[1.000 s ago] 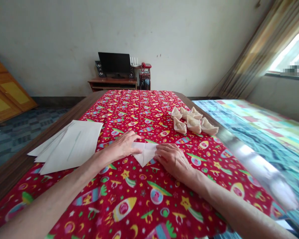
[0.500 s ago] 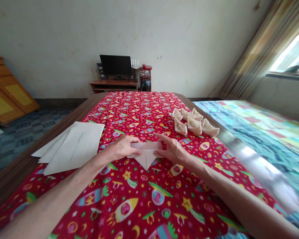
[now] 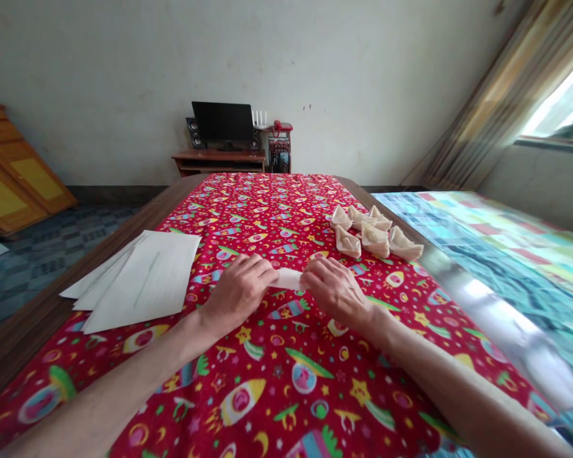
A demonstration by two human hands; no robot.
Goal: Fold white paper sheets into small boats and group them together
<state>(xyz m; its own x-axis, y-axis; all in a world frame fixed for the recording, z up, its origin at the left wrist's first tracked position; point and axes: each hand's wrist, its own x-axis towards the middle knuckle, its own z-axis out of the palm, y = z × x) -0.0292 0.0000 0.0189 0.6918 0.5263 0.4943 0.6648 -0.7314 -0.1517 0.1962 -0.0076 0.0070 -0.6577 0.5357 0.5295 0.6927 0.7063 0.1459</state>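
A piece of folded paper [image 3: 287,279], pale and now a narrow strip, lies low over the red patterned cloth between my two hands. My left hand [image 3: 242,285] is closed on its left end, fingers curled over it. On the right end, my right hand [image 3: 334,286] grips in the same way. Both hands cover the ends of the paper, so only its middle shows. Several folded paper shapes [image 3: 375,238], boat-like with raised points, stand in a cluster beyond my right hand. To the left of my left hand lies a fanned stack of paper sheets [image 3: 146,280].
The red cloth [image 3: 286,362] covers most of a brown table [image 3: 119,222]. Against the far wall stand a monitor [image 3: 222,122] and speakers on a small desk [image 3: 219,159]. A bed [image 3: 496,248] adjoins the table's right side; a wooden cabinet [image 3: 19,172] is at far left.
The triangular point that hung toward me below the paper's straight edge no longer shows. My fingers have closed over both ends, with the knuckles turned up.
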